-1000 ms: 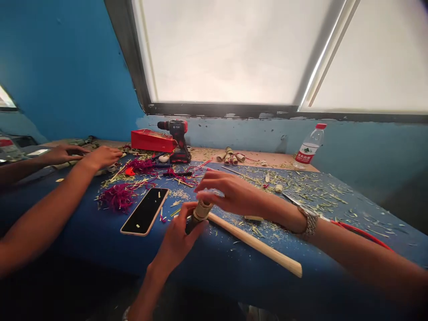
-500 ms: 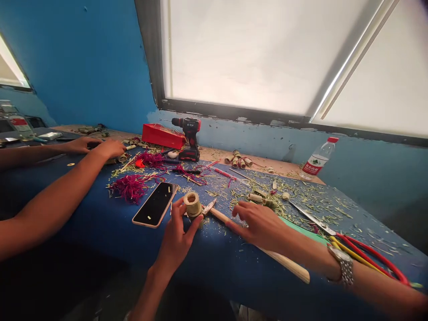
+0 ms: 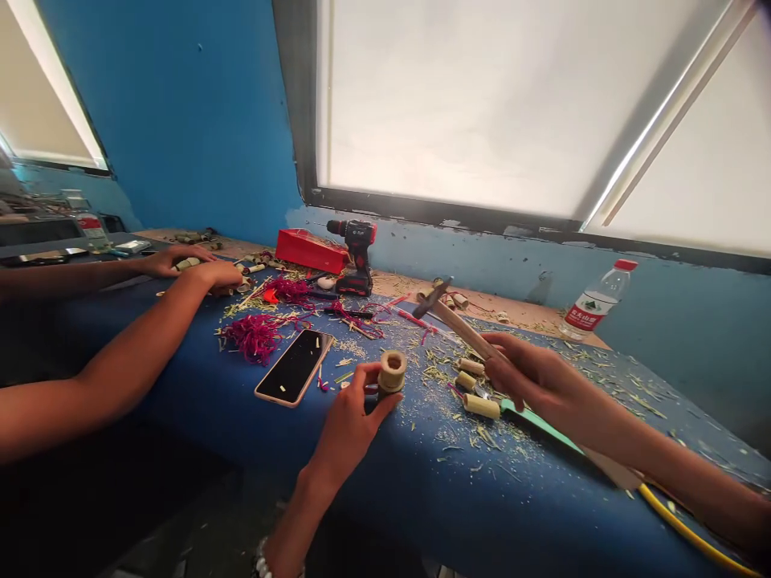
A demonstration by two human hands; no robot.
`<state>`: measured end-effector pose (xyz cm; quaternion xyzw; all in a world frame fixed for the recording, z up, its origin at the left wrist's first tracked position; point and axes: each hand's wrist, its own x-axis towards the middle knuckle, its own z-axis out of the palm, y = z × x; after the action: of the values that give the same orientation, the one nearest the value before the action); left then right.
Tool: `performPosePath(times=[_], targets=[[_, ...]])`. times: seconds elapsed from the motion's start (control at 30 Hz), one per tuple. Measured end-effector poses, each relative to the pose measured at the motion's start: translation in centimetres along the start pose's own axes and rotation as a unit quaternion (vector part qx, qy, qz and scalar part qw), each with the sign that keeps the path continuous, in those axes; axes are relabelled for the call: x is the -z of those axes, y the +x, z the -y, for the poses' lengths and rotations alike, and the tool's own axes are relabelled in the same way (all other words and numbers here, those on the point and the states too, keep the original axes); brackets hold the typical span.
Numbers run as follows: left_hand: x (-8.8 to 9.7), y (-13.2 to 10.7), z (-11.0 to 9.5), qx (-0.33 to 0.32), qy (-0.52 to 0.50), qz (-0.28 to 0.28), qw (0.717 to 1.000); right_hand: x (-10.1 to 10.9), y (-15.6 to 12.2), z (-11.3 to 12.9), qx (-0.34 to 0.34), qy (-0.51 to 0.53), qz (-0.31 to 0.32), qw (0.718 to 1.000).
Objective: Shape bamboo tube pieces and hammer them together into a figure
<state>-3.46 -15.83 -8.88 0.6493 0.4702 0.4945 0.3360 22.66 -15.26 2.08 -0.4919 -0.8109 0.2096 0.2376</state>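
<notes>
My left hand (image 3: 348,425) pinches a short bamboo piece (image 3: 393,371) upright on the blue tabletop; a ring with a hole shows at its top. My right hand (image 3: 533,373) is closed round the wooden handle of a hammer (image 3: 463,327), its metal head raised up and to the left, above the table. Below the hammer lie several cut bamboo tubes (image 3: 480,405) beside a green-handled tool (image 3: 542,425), partly hidden by my right forearm. A phone (image 3: 294,368) lies left of my left hand.
A cordless drill (image 3: 356,257) stands by a red box (image 3: 310,250) at the back. Purple string (image 3: 253,335) and plant shavings litter the table. A water bottle (image 3: 599,301) stands back right. Another person's hand (image 3: 220,275) works among bamboo pieces at left.
My right hand has taken hold of the hammer and raised it off the table. The scissors at right are now mostly out of sight. My left hand keeps its hold; the view has shifted.
</notes>
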Motion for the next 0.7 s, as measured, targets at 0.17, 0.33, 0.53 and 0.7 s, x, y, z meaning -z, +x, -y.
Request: performPosePath(times=[0.17, 0.33, 0.53, 0.7], targets=[[-0.8, 1.8, -0.7, 0.005, 0.077, 0.038, 0.996, 1.6, -0.9, 1.0, 0.056, -0.164, -0.037, 0.984], [-0.3, 1.9, 0.0, 0.000, 0.075, 0.044, 0.996, 1.0, -1.5, 0.9, 0.071, -0.175, -0.147, 0.971], [-0.1, 1.4, 0.1, 0.020, 0.056, 0.043, 0.997, -0.3, -1.2, 0.5, 0.102, -0.177, -0.073, 0.976], [-0.3, 1.4, -0.1, 0.011, 0.051, 0.037, 0.998, -1.0, -1.4, 0.4, 0.088, -0.135, -0.134, 0.978]])
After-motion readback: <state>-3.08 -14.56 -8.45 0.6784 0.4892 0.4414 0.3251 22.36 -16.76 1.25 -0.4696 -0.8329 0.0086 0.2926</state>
